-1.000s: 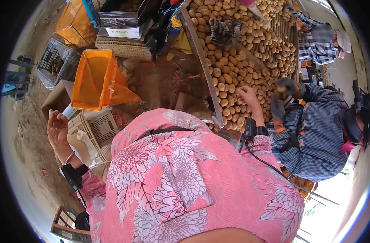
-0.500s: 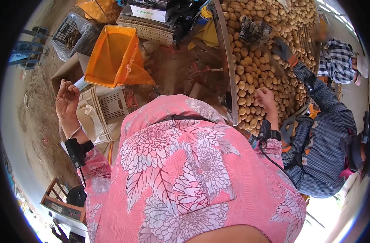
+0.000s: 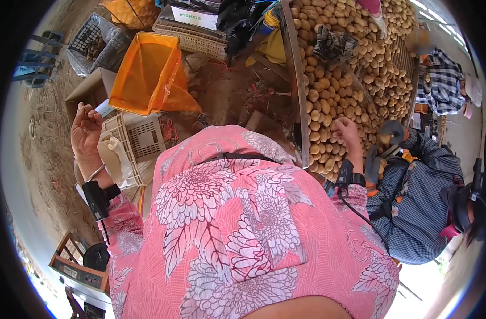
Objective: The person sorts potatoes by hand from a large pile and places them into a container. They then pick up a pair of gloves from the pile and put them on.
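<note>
My left hand (image 3: 87,130) is raised beside an open cardboard box (image 3: 96,87) and an orange mesh sack (image 3: 145,80). Its fingers are loosely curled, with nothing visible in them. Over a sloping bed of potatoes (image 3: 322,101), my right hand (image 3: 348,133) hovers with bent fingers a little apart, and no potato shows in it. Whether its fingertips touch the potatoes beneath is hard to see. The mesh sack stands with its mouth held wide, next to a cream plastic crate (image 3: 147,139).
A co-worker's gloved hands (image 3: 393,132) are close on my right. Dark gloves (image 3: 330,42) lie on the potatoes, and another person's arm (image 3: 378,16) reaches in at the far end. A metal edge (image 3: 297,90) borders the potato bed. A lined crate (image 3: 96,45) stands at the far left.
The co-worker's far gloved hand has drawn back from the potatoes toward their body. Another person's arm has appeared at the top. My hands have hardly moved.
</note>
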`<state>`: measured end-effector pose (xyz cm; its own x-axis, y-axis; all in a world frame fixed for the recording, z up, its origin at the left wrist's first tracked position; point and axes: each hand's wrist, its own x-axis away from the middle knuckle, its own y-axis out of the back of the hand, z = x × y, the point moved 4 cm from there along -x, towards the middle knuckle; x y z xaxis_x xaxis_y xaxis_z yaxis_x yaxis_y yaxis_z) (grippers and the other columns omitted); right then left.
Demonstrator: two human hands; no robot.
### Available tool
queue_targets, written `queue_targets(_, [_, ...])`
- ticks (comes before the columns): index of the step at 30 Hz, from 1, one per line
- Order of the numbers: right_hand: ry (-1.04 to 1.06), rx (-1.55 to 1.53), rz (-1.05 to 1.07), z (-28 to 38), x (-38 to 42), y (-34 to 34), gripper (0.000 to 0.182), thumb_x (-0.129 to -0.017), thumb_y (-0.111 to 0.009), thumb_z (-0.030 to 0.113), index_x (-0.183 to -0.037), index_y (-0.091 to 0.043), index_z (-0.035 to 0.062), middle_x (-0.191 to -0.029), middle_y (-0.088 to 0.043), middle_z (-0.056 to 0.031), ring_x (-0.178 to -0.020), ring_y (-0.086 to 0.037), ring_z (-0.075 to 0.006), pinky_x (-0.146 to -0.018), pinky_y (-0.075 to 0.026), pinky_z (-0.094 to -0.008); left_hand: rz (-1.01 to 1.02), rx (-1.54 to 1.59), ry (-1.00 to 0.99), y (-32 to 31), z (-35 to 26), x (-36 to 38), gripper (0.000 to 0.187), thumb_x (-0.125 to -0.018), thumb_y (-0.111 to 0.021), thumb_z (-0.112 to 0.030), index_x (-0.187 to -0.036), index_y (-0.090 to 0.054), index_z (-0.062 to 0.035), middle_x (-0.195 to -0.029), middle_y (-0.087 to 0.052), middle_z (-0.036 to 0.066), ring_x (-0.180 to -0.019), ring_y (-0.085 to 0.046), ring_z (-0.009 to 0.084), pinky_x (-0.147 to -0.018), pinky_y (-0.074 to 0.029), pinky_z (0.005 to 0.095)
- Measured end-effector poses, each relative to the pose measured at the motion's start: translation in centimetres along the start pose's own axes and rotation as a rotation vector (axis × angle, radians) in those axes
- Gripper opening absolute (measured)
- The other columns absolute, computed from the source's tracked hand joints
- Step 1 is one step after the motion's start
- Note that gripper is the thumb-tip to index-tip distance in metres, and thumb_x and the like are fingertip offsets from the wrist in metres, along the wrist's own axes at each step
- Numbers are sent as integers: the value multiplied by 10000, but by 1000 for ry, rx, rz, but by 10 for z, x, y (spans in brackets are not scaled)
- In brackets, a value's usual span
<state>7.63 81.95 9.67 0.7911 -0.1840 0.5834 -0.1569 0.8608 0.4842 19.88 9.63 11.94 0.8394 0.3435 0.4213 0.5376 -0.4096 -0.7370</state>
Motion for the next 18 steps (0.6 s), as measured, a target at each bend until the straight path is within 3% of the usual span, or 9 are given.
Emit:
queue_targets(2, [5,4,7,2,2,-1,163,-854,-554,186,-894,-554,28,-686,-577,-45,-484,-572,-91,-331,-315,-203,-7,-6,-7,1,0,1,87,-857,-548,-95,-883,-569,-14,-794,-580,79,-652,-534,154,-615,-505,295])
queue_targets(4, [7,40,19,4,3,-1,191,-854,-558,234,-894,-554,47,-700,-584,-31,-503,-559,-79,-417,-390,-203,-10,-2,-9,1,-1,0,90,-856,-550,-95,-885,-567,-12,-794,-576,79,-657,-535,156,-612,-505,294])
queue_targets(11, [-5,33,25,3,1,1,204,-850,-562,244,-891,-553,44,-697,-580,-36,-513,-565,-90,-425,-395,-209,-3,11,1,5,-2,-2,97,-855,-550,-92,-905,-565,-10,-804,-574,83,-666,-533,161,-625,-504,306])
queue_targets(13, [15,-2,7,2,-1,2,181,-849,-570,207,-882,-557,30,-677,-581,-47,-479,-571,-95,-353,-346,-210,-9,-5,-17,6,-2,-2,94,-852,-554,-87,-909,-567,-13,-804,-578,82,-665,-533,160,-624,-503,307])
queue_targets(18, [19,3,-1,1,-2,4,183,-847,-573,210,-884,-560,31,-677,-579,-41,-482,-568,-97,-389,-378,-214,-23,2,-13,6,-1,-2,91,-843,-567,-85,-905,-571,-18,-791,-587,82,-655,-533,158,-613,-504,296])
